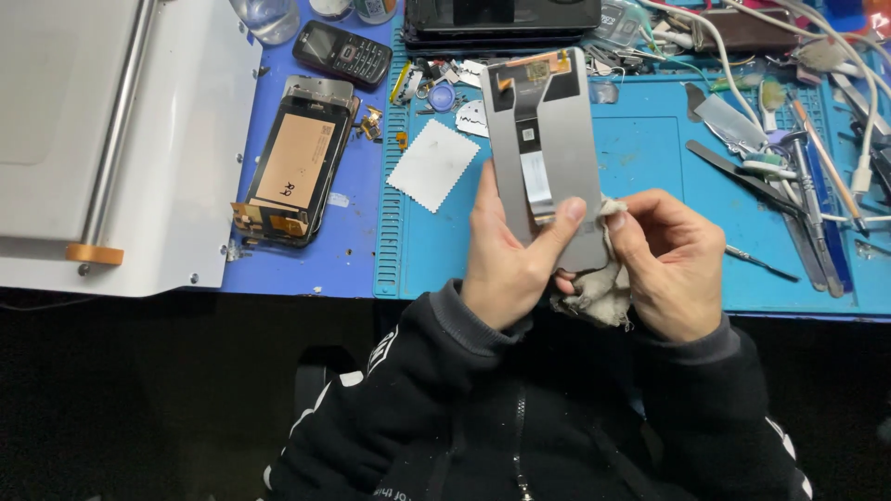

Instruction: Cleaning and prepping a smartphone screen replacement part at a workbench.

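While our left hand (509, 264) grips the grey display panel (543, 139) upright above the blue mat (650, 148), our right hand (670, 260) pinches a cloth (601, 289) at its five o'clock corner; hard rubbing could tear the ribbon cable (536, 176).

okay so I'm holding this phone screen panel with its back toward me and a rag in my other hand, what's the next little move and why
Probably slide the grey rag in your right hand along the panel's lower right edge. Your left hand already steadies the screen panel, thumb on the flex cable, and the rag is bunched against that edge, so a short wipe there fits.
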